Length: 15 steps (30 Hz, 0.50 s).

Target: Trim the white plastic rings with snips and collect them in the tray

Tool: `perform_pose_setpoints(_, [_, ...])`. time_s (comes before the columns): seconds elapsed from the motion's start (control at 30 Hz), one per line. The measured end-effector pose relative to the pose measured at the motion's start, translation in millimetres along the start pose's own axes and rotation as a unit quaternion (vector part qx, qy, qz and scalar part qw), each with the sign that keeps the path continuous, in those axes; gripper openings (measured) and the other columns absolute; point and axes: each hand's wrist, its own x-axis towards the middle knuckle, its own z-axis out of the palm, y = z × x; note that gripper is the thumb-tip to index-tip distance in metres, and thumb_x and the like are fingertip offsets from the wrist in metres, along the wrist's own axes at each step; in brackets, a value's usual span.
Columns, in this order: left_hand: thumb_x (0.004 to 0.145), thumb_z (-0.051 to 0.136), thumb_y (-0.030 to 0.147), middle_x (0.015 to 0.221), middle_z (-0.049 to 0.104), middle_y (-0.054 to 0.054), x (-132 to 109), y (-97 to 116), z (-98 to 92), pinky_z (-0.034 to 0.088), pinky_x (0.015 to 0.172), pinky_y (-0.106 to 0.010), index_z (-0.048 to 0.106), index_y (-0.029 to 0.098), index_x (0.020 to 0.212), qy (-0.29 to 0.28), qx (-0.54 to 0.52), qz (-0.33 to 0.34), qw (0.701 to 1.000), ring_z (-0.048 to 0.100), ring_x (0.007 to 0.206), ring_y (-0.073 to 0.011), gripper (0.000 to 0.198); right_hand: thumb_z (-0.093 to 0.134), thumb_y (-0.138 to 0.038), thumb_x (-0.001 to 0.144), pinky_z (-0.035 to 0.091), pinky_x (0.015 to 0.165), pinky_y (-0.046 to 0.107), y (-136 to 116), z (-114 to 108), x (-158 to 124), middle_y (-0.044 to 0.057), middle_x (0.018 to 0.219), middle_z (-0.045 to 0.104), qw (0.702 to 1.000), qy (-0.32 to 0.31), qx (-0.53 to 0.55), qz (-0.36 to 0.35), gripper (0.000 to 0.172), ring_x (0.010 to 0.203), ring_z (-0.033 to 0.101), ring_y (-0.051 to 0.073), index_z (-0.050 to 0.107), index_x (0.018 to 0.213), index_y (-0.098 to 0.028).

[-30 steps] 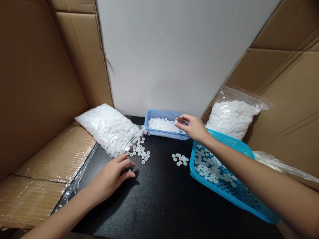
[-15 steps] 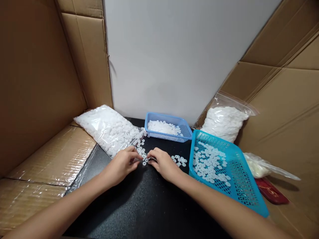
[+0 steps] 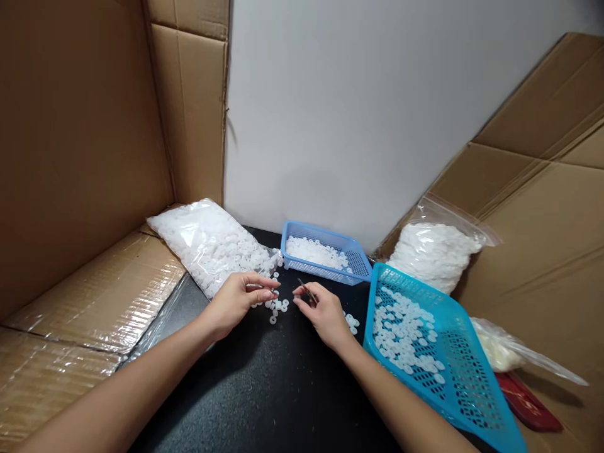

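- The left hand (image 3: 231, 305) has thumb and fingers slightly parted above small white plastic rings (image 3: 278, 306) lying loose on the black speckled table (image 3: 226, 390); whether it grips a ring, I cannot tell.
- The right hand (image 3: 326, 314), just across from it, is closed around a slim dark metal tool (image 3: 306, 288), its end sticking out past the fingers, probably so finger and thumb stay usable.
- The clear plastic bag of white rings (image 3: 212, 242) lies with its near end by the loose rings, presumably to keep them within the left hand's reach.
- The light-blue perforated plastic basket (image 3: 321, 272) and larger teal perforated plastic basket (image 3: 425, 290) both contain rings; their low walls likely stop them scattering.
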Motion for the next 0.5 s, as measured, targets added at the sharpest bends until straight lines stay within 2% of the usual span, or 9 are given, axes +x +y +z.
perform_pose_setpoints(0.13, [0.083, 0.058, 0.012, 0.091, 0.068, -0.006, -2, -3, -0.6, 0.054, 0.077, -0.036, 0.075, 0.018, 0.085, -0.025, 0.111, 0.011, 0.993, 0.066, 0.08, -0.0219, 0.018, 0.064, -0.035, 0.101, 0.06, 0.082, 0.038, 4, 5, 8, 0.006, 0.109, 0.071, 0.999, -0.036, 0.016, -0.021, 0.021, 0.091, 0.07, 0.019, 0.068, 0.11, -0.016])
perform_pose_setpoints(0.3, [0.088, 0.048, 0.006, 0.084, 0.064, -0.005, -11, -12, 11.3, 0.047, 0.078, -0.038, 0.063, 0.02, 0.084, -0.055, 0.234, 0.012, 0.971, 0.06, 0.081, -0.0253, 0.021, 0.064, -0.034, 0.101, 0.061, 0.083, 0.039, 7, 10, 6, 0.006, 0.11, 0.071, 0.998, -0.043, 0.028, -0.03, 0.021, 0.093, 0.07, 0.019, 0.068, 0.111, -0.016])
perform_pose_setpoints(0.4, [0.09, 0.057, 0.012, 0.09, 0.064, -0.005, -13, -12, 20.7, 0.045, 0.079, -0.038, 0.058, 0.021, 0.086, -0.066, 0.274, 0.009, 0.959, 0.061, 0.085, -0.027, 0.01, 0.065, -0.034, 0.101, 0.06, 0.083, 0.039, 9, 12, 4, 0.006, 0.108, 0.071, 0.998, -0.033, 0.035, -0.032, 0.02, 0.093, 0.07, 0.019, 0.068, 0.109, -0.016])
perform_pose_setpoints(0.5, [0.086, 0.065, 0.011, 0.096, 0.065, -0.006, -11, -9, 27.5, 0.044, 0.08, -0.038, 0.057, 0.022, 0.087, -0.069, 0.296, 0.007, 0.953, 0.061, 0.09, -0.0279, 0.014, 0.064, -0.034, 0.101, 0.06, 0.083, 0.039, 9, 14, 6, 0.006, 0.109, 0.071, 0.998, -0.034, 0.046, -0.039, 0.02, 0.093, 0.07, 0.019, 0.068, 0.109, -0.017])
